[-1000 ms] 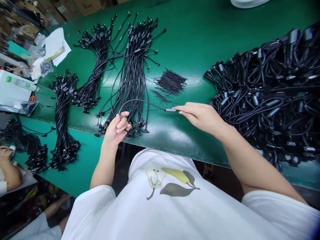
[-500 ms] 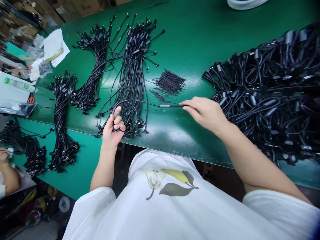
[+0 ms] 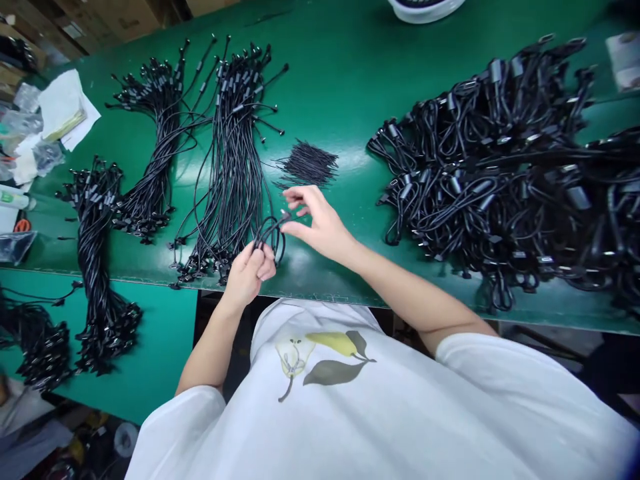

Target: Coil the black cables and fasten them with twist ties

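Note:
A thin black cable (image 3: 270, 230) is coiled into small loops between my hands, above the table's near edge. My left hand (image 3: 251, 272) is closed around the lower part of the loops, its fingers curled in. At the coil's upper right, my right hand (image 3: 320, 223) holds the cable loosely at its end, thumb beneath and fingers curved over it. A pile of short black ties (image 3: 309, 163) lies just beyond my right hand. Behind my left hand, a bundle of straight black cables (image 3: 235, 147) stretches across the green table (image 3: 345, 80).
More cable bundles lie to the left, one twisted (image 3: 95, 247) and another fanned at its top (image 3: 163, 127). Many coiled cables (image 3: 480, 193) are heaped on the right. A white round container (image 3: 427, 12) stands at the back; papers (image 3: 67, 107) lie at the far left.
My right hand has moved left to meet my left hand, bringing the stretched cable end in. The cable has gone from one wide loop to a tighter coil. The view has shifted right.

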Tool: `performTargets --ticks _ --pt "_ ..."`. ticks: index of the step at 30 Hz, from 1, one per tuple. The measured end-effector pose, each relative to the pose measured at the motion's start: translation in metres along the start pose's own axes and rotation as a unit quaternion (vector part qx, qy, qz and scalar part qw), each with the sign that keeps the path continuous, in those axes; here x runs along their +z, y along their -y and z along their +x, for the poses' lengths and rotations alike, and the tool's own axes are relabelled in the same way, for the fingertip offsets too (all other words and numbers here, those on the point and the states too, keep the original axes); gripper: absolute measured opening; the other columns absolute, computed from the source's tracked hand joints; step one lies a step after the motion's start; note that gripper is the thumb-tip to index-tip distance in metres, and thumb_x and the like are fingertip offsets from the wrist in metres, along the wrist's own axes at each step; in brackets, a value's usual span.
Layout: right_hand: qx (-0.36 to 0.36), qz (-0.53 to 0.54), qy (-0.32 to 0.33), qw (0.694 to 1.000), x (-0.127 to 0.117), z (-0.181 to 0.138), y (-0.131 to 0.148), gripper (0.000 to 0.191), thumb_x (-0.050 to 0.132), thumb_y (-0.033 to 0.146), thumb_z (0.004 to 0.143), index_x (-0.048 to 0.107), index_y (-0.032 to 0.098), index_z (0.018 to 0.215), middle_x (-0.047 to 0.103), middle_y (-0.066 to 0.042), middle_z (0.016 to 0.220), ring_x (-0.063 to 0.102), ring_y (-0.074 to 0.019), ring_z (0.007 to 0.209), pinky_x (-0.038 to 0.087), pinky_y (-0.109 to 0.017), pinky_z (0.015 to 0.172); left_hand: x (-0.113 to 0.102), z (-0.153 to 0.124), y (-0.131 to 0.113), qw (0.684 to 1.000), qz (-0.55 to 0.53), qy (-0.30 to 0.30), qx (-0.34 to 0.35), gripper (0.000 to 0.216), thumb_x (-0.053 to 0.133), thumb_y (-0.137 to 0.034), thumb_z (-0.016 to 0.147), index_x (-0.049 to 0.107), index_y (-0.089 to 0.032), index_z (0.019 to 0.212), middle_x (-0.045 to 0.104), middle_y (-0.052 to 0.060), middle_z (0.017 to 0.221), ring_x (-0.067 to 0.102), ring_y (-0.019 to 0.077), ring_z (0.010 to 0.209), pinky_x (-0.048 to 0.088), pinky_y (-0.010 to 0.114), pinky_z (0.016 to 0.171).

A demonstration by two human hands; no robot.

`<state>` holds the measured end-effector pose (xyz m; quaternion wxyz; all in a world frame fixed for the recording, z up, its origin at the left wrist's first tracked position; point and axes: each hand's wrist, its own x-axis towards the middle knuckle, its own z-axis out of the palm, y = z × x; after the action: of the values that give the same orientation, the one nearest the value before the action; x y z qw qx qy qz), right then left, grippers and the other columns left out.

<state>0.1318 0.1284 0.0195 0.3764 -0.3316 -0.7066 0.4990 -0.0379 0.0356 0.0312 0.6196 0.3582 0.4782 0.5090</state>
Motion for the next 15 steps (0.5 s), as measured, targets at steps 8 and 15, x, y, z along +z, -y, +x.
performTargets --ticks 8,15 --pt "0.202 0.432 -0.073 0.876 0.055 -0.015 -0.007 0.051 0.064 0.065 0.078 0.037 0.022 0.075 0.024 0.009 0.063 0.019 -0.0048 0.049 0.017 -0.019 0.043 0.016 0.007 0.026 0.985 -0.120 -0.086 -0.090 0.049 0.061 -0.058 0.084 0.043 -0.018 0.062 0.041 -0.003 0.060 0.051 0.0111 0.061 0.044 0.024 0.060" --pt "0.219 0.378 -0.051 0.898 0.053 -0.022 -0.012 0.036 0.069 0.052 0.078 0.050 0.022 0.085 0.039 0.010 0.059 0.034 -0.0056 0.047 0.029 -0.018 0.043 0.013 -0.005 0.036 0.977 -0.150 -0.079 -0.129 0.050 0.060 -0.061 0.082 0.044 -0.018 0.061 0.039 -0.005 0.056 0.051 0.0112 0.060 0.049 0.027 0.071"
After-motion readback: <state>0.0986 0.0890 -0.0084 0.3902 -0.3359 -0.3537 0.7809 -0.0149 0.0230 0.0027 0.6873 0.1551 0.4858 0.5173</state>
